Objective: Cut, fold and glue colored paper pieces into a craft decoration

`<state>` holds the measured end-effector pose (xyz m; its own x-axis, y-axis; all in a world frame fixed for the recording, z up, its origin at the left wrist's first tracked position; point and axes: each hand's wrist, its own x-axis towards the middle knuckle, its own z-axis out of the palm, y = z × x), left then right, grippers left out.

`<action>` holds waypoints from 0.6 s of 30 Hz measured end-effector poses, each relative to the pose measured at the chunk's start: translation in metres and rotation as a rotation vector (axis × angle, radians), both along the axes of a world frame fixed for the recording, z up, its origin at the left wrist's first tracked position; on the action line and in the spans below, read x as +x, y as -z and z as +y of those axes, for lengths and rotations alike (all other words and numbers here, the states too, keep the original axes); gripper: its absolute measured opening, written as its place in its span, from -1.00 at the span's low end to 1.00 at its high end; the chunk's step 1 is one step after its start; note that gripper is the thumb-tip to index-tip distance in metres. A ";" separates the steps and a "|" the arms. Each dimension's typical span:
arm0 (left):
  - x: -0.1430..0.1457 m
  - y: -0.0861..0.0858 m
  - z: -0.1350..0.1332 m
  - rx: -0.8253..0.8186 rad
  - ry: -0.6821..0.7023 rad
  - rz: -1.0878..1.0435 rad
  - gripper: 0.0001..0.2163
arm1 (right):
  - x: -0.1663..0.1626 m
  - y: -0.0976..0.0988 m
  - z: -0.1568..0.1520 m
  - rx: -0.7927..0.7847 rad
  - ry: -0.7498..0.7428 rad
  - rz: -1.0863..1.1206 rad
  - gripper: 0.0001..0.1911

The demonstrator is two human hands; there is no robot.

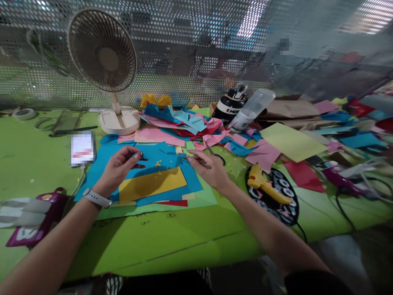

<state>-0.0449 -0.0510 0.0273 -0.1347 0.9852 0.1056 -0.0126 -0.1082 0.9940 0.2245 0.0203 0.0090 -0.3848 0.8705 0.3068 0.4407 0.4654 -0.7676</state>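
Note:
My left hand [118, 168], with a white watch on its wrist, hovers over a blue paper sheet [159, 157]. Its fingertips are pinched together on something too small to name. Small dark red scraps [139, 166] lie just under them. My right hand [210, 170] rests at the blue sheet's right edge, fingers pressed together and pointing left around a thin item I cannot make out. Scissors with black handles [216, 155] lie right behind this hand. A yellow sheet [153, 183] lies on the blue one between my hands.
A beige desk fan [106, 61] stands at the back left, and a phone [82, 148] lies on its cable. Beside a pile of coloured paper [184, 123] are a clear bottle [251, 108] and a yellow glue gun [267, 186] on a black mat. A purple case [46, 213] is at the left.

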 end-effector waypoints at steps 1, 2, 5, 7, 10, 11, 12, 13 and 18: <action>0.000 0.000 0.000 0.003 -0.004 0.000 -0.75 | 0.002 -0.004 -0.001 -0.058 -0.001 0.034 -0.62; 0.000 -0.001 0.000 0.004 -0.008 0.000 -0.75 | 0.003 -0.009 -0.002 -0.118 -0.009 0.060 -0.62; 0.001 -0.001 -0.001 0.001 -0.015 0.004 -0.74 | 0.008 -0.024 -0.007 -0.209 -0.015 0.071 -0.66; 0.001 -0.001 -0.001 -0.003 -0.013 0.005 -0.74 | 0.010 -0.031 -0.011 -0.184 -0.010 0.032 -0.66; 0.001 0.000 0.000 -0.008 -0.003 0.003 -0.75 | 0.010 -0.033 -0.016 -0.166 -0.094 -0.098 -0.68; 0.001 0.001 0.000 -0.011 0.000 0.000 -0.75 | 0.009 -0.032 -0.016 -0.161 -0.120 -0.140 -0.69; 0.001 0.001 0.000 -0.013 0.003 -0.003 -0.75 | 0.008 -0.030 -0.016 -0.150 -0.130 -0.171 -0.71; 0.001 0.002 0.000 -0.015 0.005 -0.005 -0.75 | 0.006 -0.028 -0.016 -0.128 -0.121 -0.185 -0.72; 0.002 0.002 0.000 -0.020 0.004 -0.001 -0.74 | -0.004 -0.018 -0.013 -0.106 -0.066 -0.176 -0.73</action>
<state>-0.0425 -0.0509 0.0252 -0.1304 0.9877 0.0860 -0.0136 -0.0885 0.9960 0.2206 0.0076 0.0271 -0.4814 0.8655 0.1382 0.5432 0.4184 -0.7279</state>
